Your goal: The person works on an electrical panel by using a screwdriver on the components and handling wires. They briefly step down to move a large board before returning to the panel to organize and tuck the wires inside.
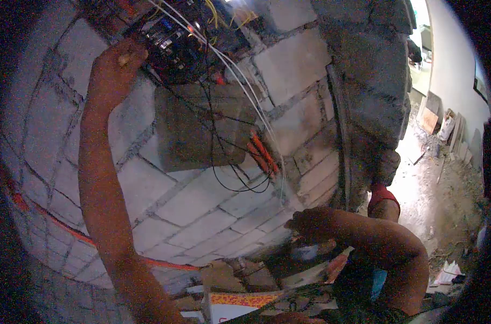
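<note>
My left hand is raised to the left side of an electrical box in the block wall, its fingers curled at the box's edge. Whatever they may hold is hidden. Dark components, yellow wires and white cables show in and over the box. My right hand is lower, in front of the wall's base, fingers loosely bent and nothing visible in them. Thin black wires hang below the box, close to orange conduit pieces.
A grey patch of plaster lies below the box. An orange line runs along the lower wall. Cardboard and a printed sack are at the bottom. At right, boards lean by a bright opening above a rubble-strewn floor.
</note>
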Demonstrator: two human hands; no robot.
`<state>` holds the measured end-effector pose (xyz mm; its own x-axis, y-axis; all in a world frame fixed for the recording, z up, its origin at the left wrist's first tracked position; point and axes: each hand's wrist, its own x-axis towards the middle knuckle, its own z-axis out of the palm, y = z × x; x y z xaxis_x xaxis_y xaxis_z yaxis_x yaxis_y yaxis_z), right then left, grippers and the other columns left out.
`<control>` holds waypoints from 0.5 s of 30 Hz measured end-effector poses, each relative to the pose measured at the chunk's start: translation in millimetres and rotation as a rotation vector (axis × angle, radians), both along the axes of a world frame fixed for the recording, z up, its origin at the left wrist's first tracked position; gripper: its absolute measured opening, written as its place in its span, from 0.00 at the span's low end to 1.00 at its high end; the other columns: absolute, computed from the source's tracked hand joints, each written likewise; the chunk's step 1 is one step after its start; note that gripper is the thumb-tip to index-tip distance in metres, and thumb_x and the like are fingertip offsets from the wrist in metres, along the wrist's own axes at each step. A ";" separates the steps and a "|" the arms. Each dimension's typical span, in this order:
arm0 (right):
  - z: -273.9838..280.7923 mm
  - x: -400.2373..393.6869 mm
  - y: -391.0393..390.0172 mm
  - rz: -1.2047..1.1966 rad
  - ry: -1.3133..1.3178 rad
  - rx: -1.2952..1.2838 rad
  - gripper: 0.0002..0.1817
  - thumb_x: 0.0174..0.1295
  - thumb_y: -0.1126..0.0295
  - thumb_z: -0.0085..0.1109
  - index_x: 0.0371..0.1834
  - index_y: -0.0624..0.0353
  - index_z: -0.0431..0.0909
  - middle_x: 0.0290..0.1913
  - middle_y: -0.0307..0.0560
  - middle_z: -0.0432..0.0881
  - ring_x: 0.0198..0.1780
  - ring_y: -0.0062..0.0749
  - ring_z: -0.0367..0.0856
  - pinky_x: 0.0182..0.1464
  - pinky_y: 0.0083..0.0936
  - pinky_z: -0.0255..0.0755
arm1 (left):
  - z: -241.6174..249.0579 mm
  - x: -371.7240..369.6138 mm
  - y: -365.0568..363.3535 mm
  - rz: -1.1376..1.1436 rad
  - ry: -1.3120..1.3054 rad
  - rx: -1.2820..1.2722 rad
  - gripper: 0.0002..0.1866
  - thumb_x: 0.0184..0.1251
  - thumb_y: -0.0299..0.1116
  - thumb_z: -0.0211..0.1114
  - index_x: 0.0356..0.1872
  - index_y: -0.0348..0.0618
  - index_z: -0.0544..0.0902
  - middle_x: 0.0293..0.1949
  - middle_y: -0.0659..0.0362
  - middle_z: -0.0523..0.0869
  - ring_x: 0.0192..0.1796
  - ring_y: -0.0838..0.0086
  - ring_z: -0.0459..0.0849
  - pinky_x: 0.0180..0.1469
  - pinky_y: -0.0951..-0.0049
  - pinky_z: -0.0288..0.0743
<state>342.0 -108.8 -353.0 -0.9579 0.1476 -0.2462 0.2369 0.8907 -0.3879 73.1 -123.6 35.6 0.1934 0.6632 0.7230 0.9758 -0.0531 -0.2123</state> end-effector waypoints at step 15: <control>-3.4 0.8 -3.3 0.017 0.060 -0.003 0.35 0.64 0.44 0.53 0.66 0.58 0.65 0.56 0.62 0.76 0.57 0.55 0.77 0.59 0.45 0.72 | -19.5 53.6 16.3 0.285 -0.184 0.218 0.20 0.64 0.48 0.62 0.46 0.43 0.82 0.41 0.44 0.86 0.45 0.47 0.84 0.49 0.54 0.76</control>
